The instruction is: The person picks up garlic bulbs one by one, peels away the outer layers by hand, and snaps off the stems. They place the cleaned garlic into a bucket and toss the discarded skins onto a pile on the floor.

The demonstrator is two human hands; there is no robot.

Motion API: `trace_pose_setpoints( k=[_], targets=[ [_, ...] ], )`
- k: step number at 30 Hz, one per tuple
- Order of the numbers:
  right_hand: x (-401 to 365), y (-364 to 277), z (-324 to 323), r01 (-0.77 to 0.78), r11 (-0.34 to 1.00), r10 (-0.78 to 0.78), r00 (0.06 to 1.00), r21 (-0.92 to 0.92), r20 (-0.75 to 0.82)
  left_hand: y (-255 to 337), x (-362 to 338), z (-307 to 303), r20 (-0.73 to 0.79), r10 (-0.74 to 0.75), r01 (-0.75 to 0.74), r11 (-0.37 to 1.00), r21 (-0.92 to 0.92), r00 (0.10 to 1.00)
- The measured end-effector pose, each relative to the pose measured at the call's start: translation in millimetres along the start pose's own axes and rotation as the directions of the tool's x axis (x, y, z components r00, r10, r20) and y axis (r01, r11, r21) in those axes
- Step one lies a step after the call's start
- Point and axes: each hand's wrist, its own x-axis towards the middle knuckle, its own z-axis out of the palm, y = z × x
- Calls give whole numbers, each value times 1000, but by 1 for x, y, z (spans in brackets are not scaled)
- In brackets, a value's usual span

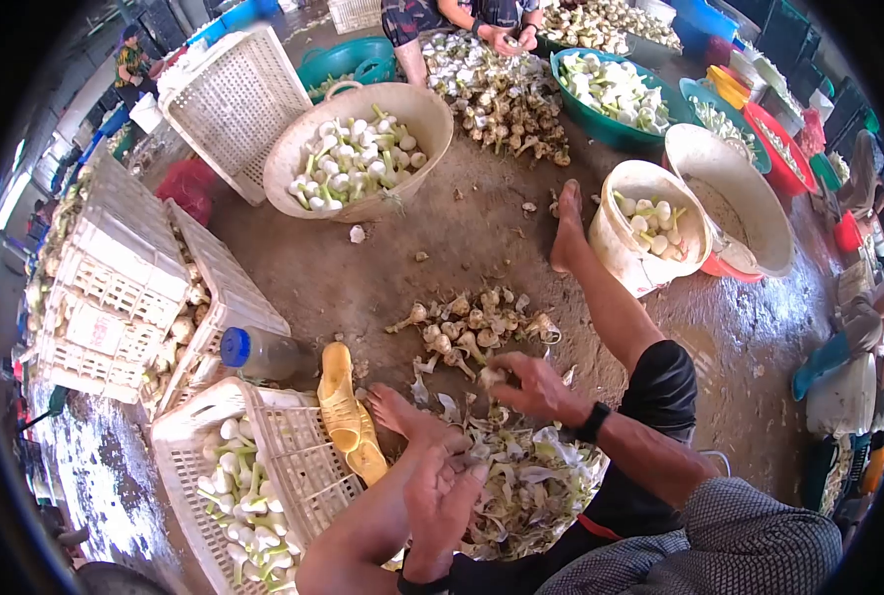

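My right hand [541,389], with a dark band on the wrist, reaches to the near edge of a small heap of unpeeled garlic [462,322] on the floor. Its fingertips close round a pale garlic bulb [491,376]. Closer to me, my left hand [440,501] is curled above my bent leg; what its fingers hold, if anything, is hidden. Loose garlic peel [536,481] lies piled between my legs. At my left, a white plastic basket [179,421] contains peeled garlic bulbs with green stems [249,506].
Yellow sandals [338,402] and a blue-capped bottle [263,353] stand by the basket. Ahead are a wide tub [432,129] and a white bucket [616,238], both with peeled garlic. Another person's hands [509,38] work over a larger garlic heap [506,104]. Crates [115,288] are at left.
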Motion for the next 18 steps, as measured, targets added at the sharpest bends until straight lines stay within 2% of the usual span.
trace_pose_setpoints(
  k=[1,2,3,4,5,6,7,8,10,11,12,14,15,18],
  targets=[
    [-9,-26,-8,102,993,-105,993,61,55,0,0,1,-33,18,-17,1000,26,999],
    [-18,-48,-14,113,992,-116,992,64,49,1,1,3,-65,38,-35,998,52,997],
    [-29,-67,-20,126,986,-138,984,106,115,4,1,5,-63,48,-44,997,60,997],
    [-39,-79,-23,136,980,-161,970,147,180,7,1,8,-42,61,-60,998,26,997],
    [-48,-85,-24,143,979,-167,971,147,171,8,1,10,-19,74,-74,997,-8,997],
    [-57,-90,-24,216,961,-246,953,170,176,6,-1,10,-12,81,-81,997,-4,997],
    [-64,-94,-26,288,938,-322,930,192,179,2,-2,7,41,43,-43,999,-6,998],
    [-70,-98,-30,293,938,-324,931,188,169,0,-3,4,94,4,-3,1000,-5,996],
    [-78,-106,-37,232,933,-281,947,277,155,-2,-3,2,128,10,-8,1000,-11,992],
    [-84,-110,-43,56,933,-129,974,355,186,-3,-3,2,151,10,-7,1000,-22,988],
    [-89,-107,-46,60,934,-130,975,351,179,-5,-4,1,158,14,-11,1000,-21,987],
    [-99,-100,-47,-253,771,157,965,584,211,-10,-4,1,123,88,-86,996,-20,989],
    [-102,-100,-49,-267,817,180,960,511,215,-10,-4,2,128,87,-85,996,-21,988],
    [-106,-92,-44,-331,780,193,935,532,298,-8,-6,4,132,125,-126,992,5,983]
  ],
)
